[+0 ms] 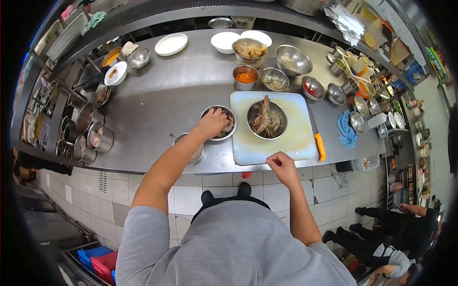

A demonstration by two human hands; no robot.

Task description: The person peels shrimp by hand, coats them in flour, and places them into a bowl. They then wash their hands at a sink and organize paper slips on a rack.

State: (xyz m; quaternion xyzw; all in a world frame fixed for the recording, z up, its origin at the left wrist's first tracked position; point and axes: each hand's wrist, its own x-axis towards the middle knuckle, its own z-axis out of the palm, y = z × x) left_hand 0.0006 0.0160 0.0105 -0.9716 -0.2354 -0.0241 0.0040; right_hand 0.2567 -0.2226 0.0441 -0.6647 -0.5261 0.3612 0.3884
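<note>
1. Stainless steel everywhere: a brushed worktop (152,100) fills the middle of the frame, with a round, shiny small bowl (234,128) just left of centre.
2. Left hand (213,123) is down in that bowl, fingers part-curled over soft-looking, greyish-pink pieces (231,123). Can't tell if it's gripping any.
3. Right hand (282,168) sits at the near edge of the white cutting board (296,106), thumb against bent fingers, nothing visible in it.
4. Spiky, brownish shellfish (263,120), prawns I reckon, are heaped in a bigger steel bowl (282,129) on the board, right of centre.
5. My read: it's the picking or sorting-by-hand step. Next move calls for a gentle pinch and a clean lift past the rim, since those pieces look slippery.
6. Smooth orange knife handle (320,147) lies by the board's right edge, crumpled blue cloth (346,129) further right.
</note>
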